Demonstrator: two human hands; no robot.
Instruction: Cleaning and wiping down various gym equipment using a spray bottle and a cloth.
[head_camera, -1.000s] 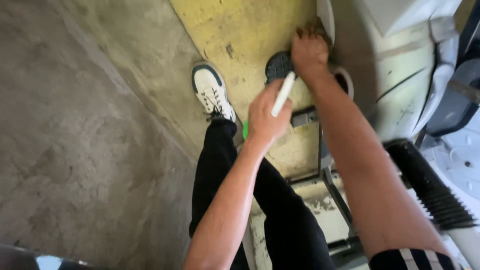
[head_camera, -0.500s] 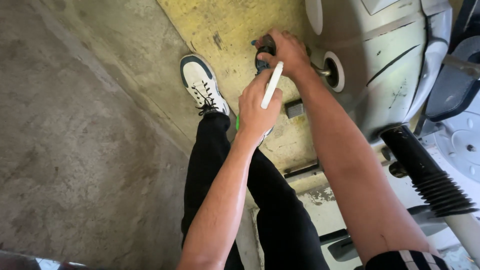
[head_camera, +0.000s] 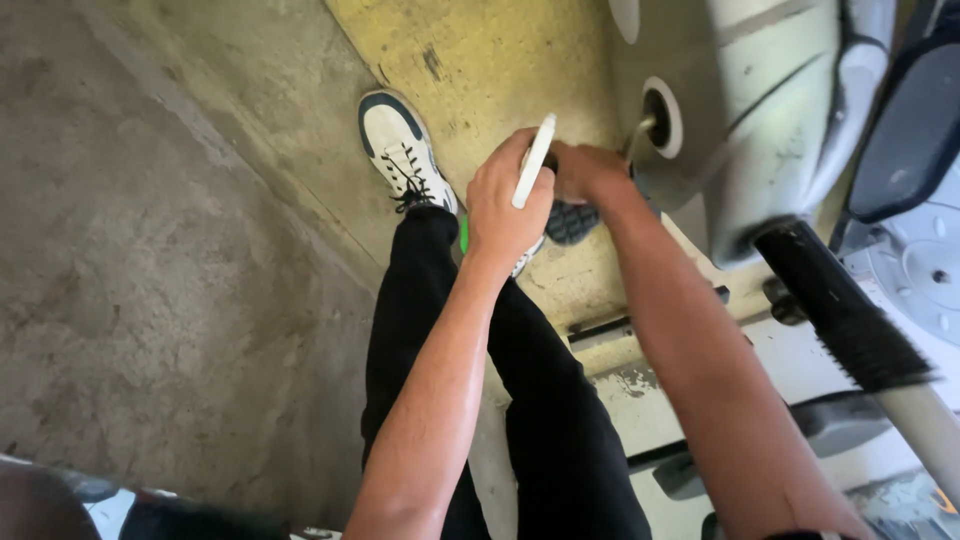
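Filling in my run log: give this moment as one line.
left hand: holds white stick | right hand: by grey machine's round opening | white shoe on concrete

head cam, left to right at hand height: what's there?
Grey concrete floor → white sneaker → left hand holding a white stick-like tool → right hand → round port in grey machine housing.

head cam | you look steeply down, close over your forearms | concrete floor (head_camera: 150, 250) left, grey machine housing (head_camera: 760, 110) right
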